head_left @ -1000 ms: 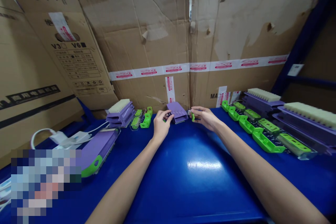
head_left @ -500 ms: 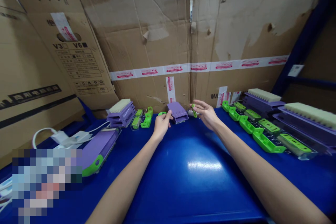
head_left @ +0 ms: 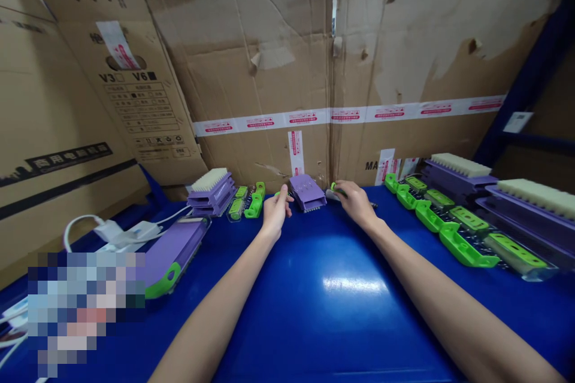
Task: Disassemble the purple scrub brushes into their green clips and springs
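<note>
A hollow purple plastic part (head_left: 308, 191), flat on top and with its near end uncovered, lies at the back of the blue table between both hands. Just left of it is my left hand (head_left: 275, 213), thumb up and fingers curled; a bit of green shows by the thumb, mostly hidden. To its right, my right hand (head_left: 358, 202) is bent over with its fingers closed round a small green plastic piece (head_left: 333, 186), largely covered by the fingers. A pale, clear-looking item, too small to name, lies beside that hand.
Purple parts with cream foam blocks (head_left: 465, 164) stand at right, beside a row of green end pieces (head_left: 467, 245). At left are a similar foam-topped purple stack (head_left: 210, 191), a long purple device (head_left: 177, 251) and white cables with plugs (head_left: 108, 230). Cardboard (head_left: 251, 84) walls the back.
My right hand has turned over and lowered, its fingers now closing further over the green piece. My left thumb has lifted, away from the purple part. The view has shifted slightly.
</note>
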{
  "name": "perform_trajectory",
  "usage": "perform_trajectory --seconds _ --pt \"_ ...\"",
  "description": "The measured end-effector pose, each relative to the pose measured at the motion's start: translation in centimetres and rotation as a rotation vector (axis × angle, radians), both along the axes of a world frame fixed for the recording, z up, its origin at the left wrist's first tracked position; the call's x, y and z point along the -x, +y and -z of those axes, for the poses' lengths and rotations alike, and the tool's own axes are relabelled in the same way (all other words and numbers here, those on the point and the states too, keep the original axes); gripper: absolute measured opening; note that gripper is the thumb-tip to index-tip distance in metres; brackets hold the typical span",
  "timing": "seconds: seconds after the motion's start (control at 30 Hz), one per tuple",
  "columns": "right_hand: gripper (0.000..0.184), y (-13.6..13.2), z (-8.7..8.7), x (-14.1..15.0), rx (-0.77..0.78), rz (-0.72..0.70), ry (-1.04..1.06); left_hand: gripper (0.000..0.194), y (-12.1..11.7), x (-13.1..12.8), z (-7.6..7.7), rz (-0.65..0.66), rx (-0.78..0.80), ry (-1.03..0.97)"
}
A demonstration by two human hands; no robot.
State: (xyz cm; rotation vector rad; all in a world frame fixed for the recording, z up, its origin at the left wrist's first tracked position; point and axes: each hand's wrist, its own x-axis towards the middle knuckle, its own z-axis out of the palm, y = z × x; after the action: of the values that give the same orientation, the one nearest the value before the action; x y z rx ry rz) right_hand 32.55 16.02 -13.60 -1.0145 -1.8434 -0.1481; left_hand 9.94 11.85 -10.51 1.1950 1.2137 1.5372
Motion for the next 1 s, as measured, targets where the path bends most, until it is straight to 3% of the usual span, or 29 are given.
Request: perform_trajectory --seconds 0.3,0.57,0.83,1.0 --pt "0.020 1.4 1.3 -0.9 0.053 0.032 -0.062 0.063 -0.1 0.0 -0.1 -0.008 -0.012 -0.020" --pt "0.028 0.7 0.7 -0.4 0.072 0.013 -0.141 0.063 -0.1 0.0 0.0 -0.021 -0.047 0.001" --pt "0.025 -1.0 -0.5 -0.6 0.159 0.295 -0.340 0.064 -0.1 0.1 -0.1 -0.029 -0.051 0.010" --pt "0.028 -1.2 -0.7 -0.8 0.195 0.240 -0.361 0.063 -0.1 0.0 -0.1 -0.026 -0.053 0.010"
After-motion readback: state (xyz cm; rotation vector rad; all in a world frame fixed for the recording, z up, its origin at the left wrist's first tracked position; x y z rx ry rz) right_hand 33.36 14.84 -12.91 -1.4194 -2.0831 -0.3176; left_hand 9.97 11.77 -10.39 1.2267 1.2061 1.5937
